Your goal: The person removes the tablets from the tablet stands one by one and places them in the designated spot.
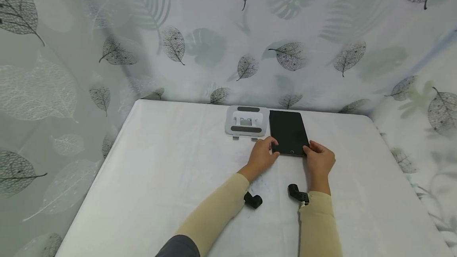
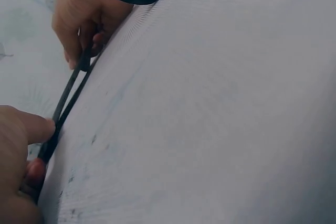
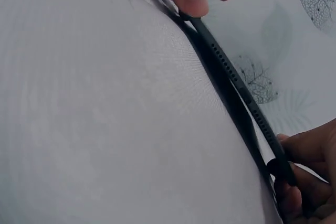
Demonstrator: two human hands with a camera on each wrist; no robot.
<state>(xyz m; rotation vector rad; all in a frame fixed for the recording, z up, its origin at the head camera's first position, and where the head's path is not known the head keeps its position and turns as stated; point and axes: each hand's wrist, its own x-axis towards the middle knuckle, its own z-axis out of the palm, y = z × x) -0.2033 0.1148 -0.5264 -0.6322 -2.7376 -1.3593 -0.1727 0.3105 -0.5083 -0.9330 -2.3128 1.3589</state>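
Note:
A black tablet (image 1: 288,132) with a round home button lies at the far side of the table, its near edge towards me. My left hand (image 1: 262,154) pinches its near left corner between thumb and fingers. At the near right corner, my right hand (image 1: 320,160) grips the edge with its thumb on top. The right wrist view shows the tablet's thin edge (image 3: 231,72) with rows of small holes and a port, and a narrow gap with a dark band beneath it. Just left of the tablet sits a light grey folding stand (image 1: 233,120) with dark pads and two small tabs.
A white cloth covers the table (image 1: 171,162). A leaf-patterned curtain (image 1: 214,43) hangs behind the far edge and along both sides. Black wrist cameras (image 1: 253,200) stick out from both forearms above the cloth.

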